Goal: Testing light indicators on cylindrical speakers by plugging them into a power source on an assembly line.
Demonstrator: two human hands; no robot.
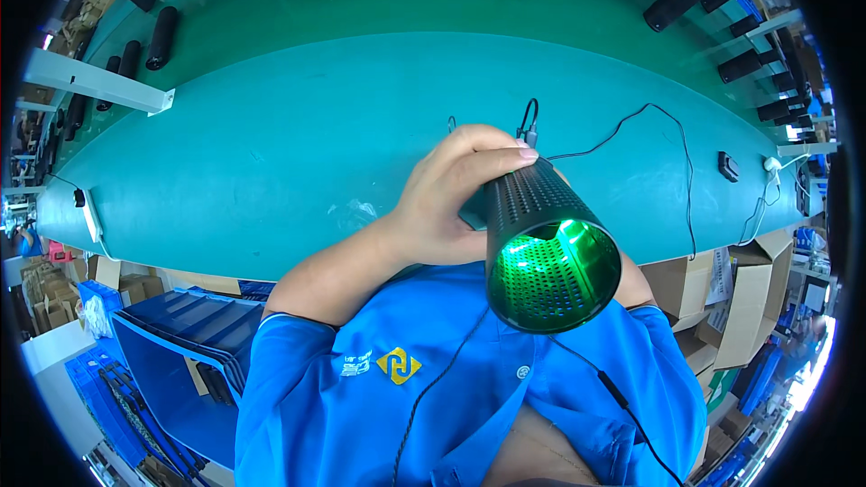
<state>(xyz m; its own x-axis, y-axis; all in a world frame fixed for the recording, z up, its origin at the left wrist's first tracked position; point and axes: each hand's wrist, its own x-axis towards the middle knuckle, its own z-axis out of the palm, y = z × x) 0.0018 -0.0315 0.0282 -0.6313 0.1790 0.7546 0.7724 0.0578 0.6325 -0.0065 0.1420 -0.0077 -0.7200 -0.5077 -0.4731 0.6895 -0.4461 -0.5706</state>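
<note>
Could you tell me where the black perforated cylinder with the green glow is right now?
In the head view, the perforated cylinder is right of centre, held up above the green table by the left hand, open end toward the camera.

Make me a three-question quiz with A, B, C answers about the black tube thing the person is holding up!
1. Where is the black perforated cylinder?
A. Lying on the table
B. Held up above the green table, close to the camera
C. Inside a blue bin

2. What colour glows inside the cylinder's open end?
A. Green
B. Red
C. Yellow

3. What is the left hand doing?
A. Resting flat on the table
B. Pulling a cable
C. Wrapped around the cylinder's side

Answers:
1. B, because the cylinder sits raised in front of the person's blue shirt, off the table top.
2. A, because the hollow end facing the camera shines green.
3. C, because the fingers curl over the cylinder's top; the right hand is hidden behind the cylinder, so its grip cannot be told.
</note>
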